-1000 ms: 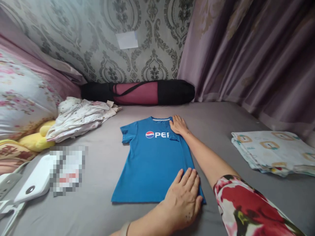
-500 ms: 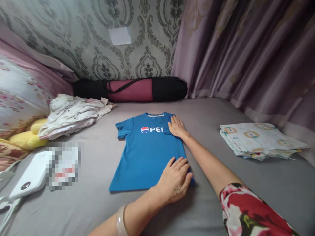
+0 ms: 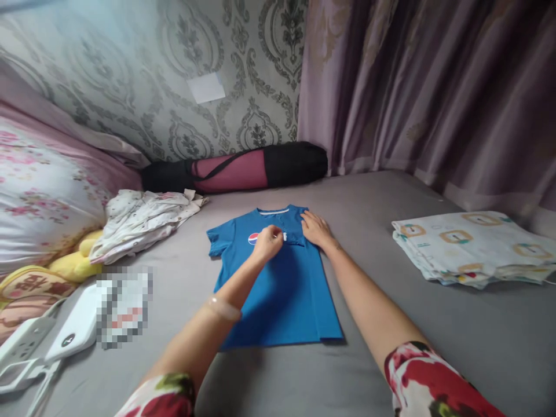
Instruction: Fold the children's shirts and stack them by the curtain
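Left hand (image 3: 268, 242) out over the chest of the blue T-shirt (image 3: 282, 292), fingertips drawn together in a pinch on the cloth just beside the round red, white and blue logo, with most of the white lettering hidden beneath. Pale bangle (image 3: 223, 308) on that wrist, a floral sleeve further back at the bottom edge. Right hand (image 3: 316, 229) near it, separated by a narrow gap, laid flat and loose on the shirt close to the collar, fingers spread, gripping nothing, palm down on the folded-in side. T-shirt itself face up in the middle of the grey bed (image 3: 469, 324), collar toward the wall, hem toward the person, one short sleeve spread out on the left-hand side, the other side turned in to a straight edge. Well apart to the right, a stack of folded patterned cloth (image 3: 473, 246). To the left, a crumpled heap of white garments (image 3: 147, 215), then a yellow soft toy (image 3: 73, 263) against a floral pillow (image 3: 43, 200). At the lower left corner, a white power strip (image 3: 24, 350) beside a blurred-out patch. Along the far edge of the bed, a rolled maroon mat in a black bag (image 3: 243, 171). Behind it, patterned wallpaper with a white paper slip (image 3: 205, 88); on the right, a purple curtain (image 3: 412, 87).
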A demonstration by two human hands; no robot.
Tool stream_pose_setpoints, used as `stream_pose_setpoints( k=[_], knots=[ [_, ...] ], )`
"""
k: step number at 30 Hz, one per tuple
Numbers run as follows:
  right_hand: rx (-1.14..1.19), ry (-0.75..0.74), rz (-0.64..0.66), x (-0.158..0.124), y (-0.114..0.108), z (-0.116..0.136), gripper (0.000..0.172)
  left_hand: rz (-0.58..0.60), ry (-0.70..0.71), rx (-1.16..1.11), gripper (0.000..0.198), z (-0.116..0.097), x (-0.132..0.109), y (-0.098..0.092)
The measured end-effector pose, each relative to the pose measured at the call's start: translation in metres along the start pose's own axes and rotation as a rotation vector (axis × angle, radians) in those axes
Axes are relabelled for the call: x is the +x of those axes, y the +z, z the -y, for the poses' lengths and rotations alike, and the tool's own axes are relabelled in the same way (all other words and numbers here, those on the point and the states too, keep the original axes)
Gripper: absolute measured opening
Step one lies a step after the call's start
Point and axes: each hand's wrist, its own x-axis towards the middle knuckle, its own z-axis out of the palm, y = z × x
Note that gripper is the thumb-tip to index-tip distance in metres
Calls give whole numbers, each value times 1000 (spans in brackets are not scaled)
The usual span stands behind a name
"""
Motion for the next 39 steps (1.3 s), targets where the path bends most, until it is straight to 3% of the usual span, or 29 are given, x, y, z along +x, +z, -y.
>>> stream_pose_setpoints(
  k=[2, 5, 11, 16, 22, 25, 28, 30, 32, 34, 39],
  knots=[
    [2, -6, 12, -1, -1, -2, 47, -95, -96, 89, 26, 8, 31, 5],
    [-11, -25, 29, -4, -1, -1, 49, -146, -129, 155, 28, 15, 64, 16],
    [-24, -32, 14, -9, -1, 4, 53, -96, -112, 218, 33, 12, 90, 26],
    [35, -2, -4, -5, -5, 3, 54, -37, -108, 217, 32, 9, 97, 24],
    [64, 60, -114, 2, -5, -1, 45, -8, -110, 200, 18, 1, 97, 18],
    [38, 69, -157, 2, -5, -3, 42, -53, -69, 122, 16, -1, 96, 19],
    [-5, 47, -140, 1, -7, -3, 38, -121, -68, 6, 30, -1, 96, 20],
    [-27, 25, -111, 0, -7, -2, 38, -81, -88, -25, 36, -1, 96, 19],
    [-41, 13, -93, -1, -8, -1, 40, -8, -86, -17, 29, -3, 96, 16],
    [-52, 20, -87, -2, -8, 0, 41, -4, -44, 10, 21, -7, 94, 13],
    [-63, 43, -84, -2, -8, 3, 42, -141, 155, 60, 24, -21, 81, 21]
  ],
)
